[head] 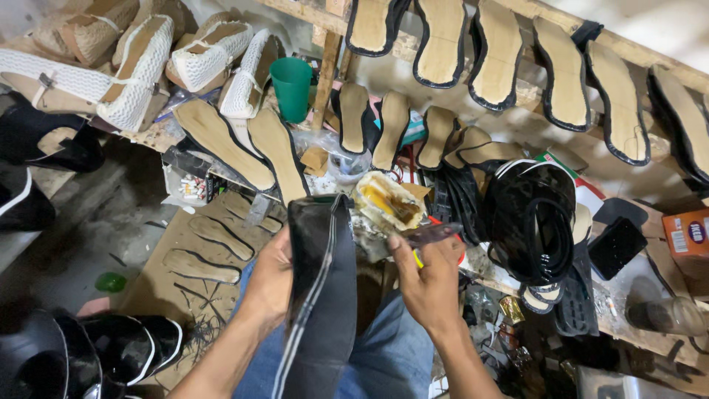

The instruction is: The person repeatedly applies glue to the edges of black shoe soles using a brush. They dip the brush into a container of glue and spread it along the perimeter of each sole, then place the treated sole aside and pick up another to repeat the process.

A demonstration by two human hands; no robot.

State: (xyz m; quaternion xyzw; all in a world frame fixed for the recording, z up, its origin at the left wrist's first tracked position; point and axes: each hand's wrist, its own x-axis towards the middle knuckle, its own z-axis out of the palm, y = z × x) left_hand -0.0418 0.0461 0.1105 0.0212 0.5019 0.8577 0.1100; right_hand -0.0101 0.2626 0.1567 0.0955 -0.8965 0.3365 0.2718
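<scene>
Black glossy shoe sole piece with a pale stripe along its edge [321,295] stands lengthwise over the person's lap, its upper end near a glue-smeared open tin of yellow adhesive [388,203]. The left hand [269,284] grips the sole's left edge: the thumb lies across the front face while the other fingers curl behind it, out of sight, so the sole sits clamped between thumb and fingers. The right hand [428,277] is just to the right of the sole, not touching it as far as can be told. Its fingers are pinched together on a dark, flat brush-like applicator [432,234], whose tip points toward the tin. Blue jeans [391,355] show beneath both hands. Behind, tan insoles with black rims [443,44] lean in rows on a wooden rack, and a green plastic cup [292,87] stands at left.
</scene>
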